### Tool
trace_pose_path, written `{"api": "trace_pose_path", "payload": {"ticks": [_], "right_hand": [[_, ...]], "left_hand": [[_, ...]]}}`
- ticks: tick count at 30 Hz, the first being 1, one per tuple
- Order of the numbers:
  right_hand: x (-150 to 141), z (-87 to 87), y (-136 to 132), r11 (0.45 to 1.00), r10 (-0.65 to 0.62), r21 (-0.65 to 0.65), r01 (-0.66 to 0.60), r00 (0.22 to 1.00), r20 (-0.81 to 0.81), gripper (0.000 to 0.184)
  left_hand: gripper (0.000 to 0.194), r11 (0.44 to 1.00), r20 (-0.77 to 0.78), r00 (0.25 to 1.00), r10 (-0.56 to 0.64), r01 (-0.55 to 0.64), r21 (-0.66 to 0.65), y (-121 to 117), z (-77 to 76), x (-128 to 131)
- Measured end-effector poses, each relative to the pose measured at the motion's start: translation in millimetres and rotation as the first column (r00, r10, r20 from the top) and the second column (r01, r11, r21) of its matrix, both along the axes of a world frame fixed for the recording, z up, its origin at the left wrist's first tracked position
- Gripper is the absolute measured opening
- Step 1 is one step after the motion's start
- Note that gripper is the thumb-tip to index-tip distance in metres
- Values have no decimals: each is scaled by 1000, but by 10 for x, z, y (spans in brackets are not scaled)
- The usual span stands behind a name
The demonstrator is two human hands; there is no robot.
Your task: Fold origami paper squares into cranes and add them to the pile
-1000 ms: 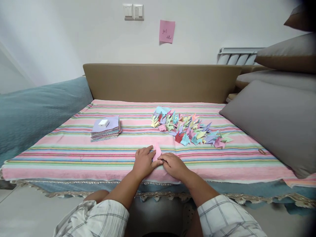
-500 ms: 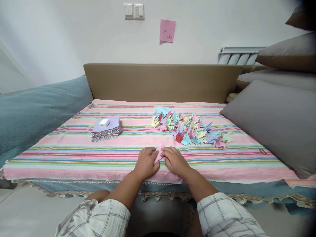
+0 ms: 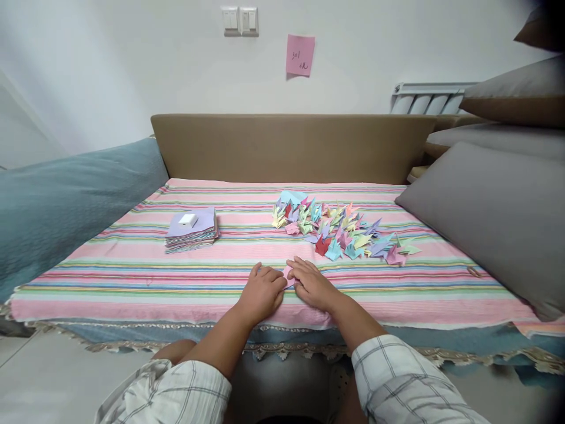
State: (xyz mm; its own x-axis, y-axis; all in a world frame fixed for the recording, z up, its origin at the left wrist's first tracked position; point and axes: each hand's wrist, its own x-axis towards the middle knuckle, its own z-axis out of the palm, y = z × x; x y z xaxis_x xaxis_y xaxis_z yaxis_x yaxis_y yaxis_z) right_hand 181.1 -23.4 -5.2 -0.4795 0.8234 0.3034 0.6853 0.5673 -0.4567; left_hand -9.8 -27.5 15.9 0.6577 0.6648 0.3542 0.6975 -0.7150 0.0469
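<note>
A small piece of folded pink paper (image 3: 288,277) lies on the striped cloth (image 3: 132,294) near its front edge, mostly covered by my fingers. My left hand (image 3: 263,292) grips its left side with the fingertips. From the other side, my right hand (image 3: 312,285) holds it, thumb and fingers bent over the paper. Just beyond my right hand spreads a heap of folded paper cranes (image 3: 339,232) in many colours. Farther left stands a stack of square coloured paper (image 3: 192,240) with a small white block (image 3: 188,221) on top.
Grey cushions (image 3: 489,229) lean in from the right, and a blue-covered armrest (image 3: 79,200) bounds the left. A brown backrest (image 3: 291,147) runs along the back. A small brown item (image 3: 474,271) lies near the right cushion. A pink note (image 3: 300,56) hangs on the wall.
The pink paper has turned and less of it shows between my hands. My left fingers have moved right over it, and my right fingers have stretched slightly farther forward.
</note>
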Motion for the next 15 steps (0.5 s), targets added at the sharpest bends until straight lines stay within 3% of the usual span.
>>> {"api": "trace_pose_path", "payload": {"ticks": [5, 10, 15], "right_hand": [[19, 71, -31, 1000, -9, -16, 10, 999, 39, 31], [6, 135, -88, 998, -62, 27, 61, 998, 31, 17], [-42, 108, -92, 988, -124, 102, 119, 991, 43, 11]], "left_hand": [[15, 999, -4, 1000, -5, 5, 47, 72, -37, -55], [14, 994, 18, 1000, 2, -4, 106, 151, -29, -77], [17, 997, 27, 1000, 0, -2, 76, 130, 7, -88]]}}
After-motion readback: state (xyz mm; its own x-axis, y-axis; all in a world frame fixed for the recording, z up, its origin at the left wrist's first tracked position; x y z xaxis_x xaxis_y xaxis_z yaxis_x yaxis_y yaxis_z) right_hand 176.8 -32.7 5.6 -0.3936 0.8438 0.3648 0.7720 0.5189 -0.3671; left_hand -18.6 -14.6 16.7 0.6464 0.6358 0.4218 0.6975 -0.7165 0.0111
